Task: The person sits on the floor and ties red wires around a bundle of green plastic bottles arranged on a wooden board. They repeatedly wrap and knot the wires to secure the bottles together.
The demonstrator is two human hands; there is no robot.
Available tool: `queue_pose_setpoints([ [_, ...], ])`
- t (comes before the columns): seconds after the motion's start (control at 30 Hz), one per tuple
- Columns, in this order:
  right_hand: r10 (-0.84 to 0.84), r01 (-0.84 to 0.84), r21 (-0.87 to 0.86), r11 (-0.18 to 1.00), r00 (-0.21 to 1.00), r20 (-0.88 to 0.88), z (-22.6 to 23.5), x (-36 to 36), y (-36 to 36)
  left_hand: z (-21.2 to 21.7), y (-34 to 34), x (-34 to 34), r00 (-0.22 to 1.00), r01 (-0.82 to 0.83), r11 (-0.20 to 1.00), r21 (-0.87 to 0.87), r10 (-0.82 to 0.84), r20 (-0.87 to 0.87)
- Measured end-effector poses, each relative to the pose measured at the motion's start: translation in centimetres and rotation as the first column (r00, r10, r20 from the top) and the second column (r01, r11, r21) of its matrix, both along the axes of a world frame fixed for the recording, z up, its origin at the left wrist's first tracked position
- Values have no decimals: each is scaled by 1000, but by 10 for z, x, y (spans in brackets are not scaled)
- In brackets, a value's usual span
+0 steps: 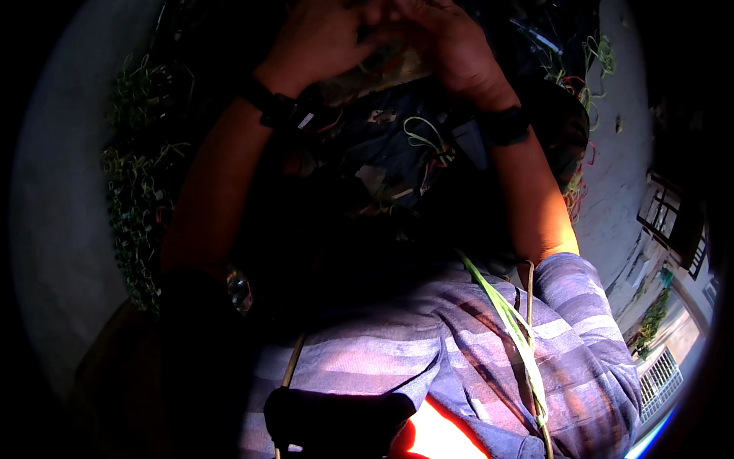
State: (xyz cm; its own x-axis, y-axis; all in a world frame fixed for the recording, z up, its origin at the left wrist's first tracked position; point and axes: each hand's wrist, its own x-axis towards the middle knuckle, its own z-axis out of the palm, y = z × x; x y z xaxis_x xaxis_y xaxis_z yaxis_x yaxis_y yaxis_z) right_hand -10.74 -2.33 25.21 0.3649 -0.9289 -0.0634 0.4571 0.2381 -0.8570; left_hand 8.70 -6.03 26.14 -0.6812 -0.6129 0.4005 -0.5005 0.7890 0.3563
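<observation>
Pale-green cord loop (410, 139) is shown shadowed, lower in view than left hand (319, 44) and right hand (461, 55); both cropped, grasp cannot be told. Better light probably needed.

Between forearms (214, 180): a gap is left, interrupted by a looped strand (406, 131).
Green tangle (138, 191): the left side is obstructed.
Shadow (336, 249) below: obstacles may be hidden.

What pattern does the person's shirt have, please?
The shirt is striped, bluish purple with paler bands, shown in the head view.
</observation>
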Motion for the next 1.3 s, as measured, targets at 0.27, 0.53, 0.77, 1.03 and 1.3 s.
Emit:
queue_pose_setpoints([
  [0.27, -174, 157, -83, 984, 945, -276, -11, -6, -6, -29, -5, 9, 960, -146, 989, -38, 151, 237],
  [0.53, -181, 185, -35, 982, 878, -444, 12, -9, 1, -21, 2, 5, 954, -226, 974, -27, 227, 194],
  [0.77, -225, 98, -263, 960, 828, -513, 5, -15, 3, -33, -3, 7, 950, -262, 964, -48, 267, 164],
  [1.03, -124, 151, 90, 984, 959, -255, 11, -11, 4, -30, -1, 5, 941, -283, 959, -18, 281, 189],
  [1.3, -80, 89, 9, 996, 933, -352, 26, -12, 1, -31, 1, 6, 928, -326, 945, 9, 319, 194],
])
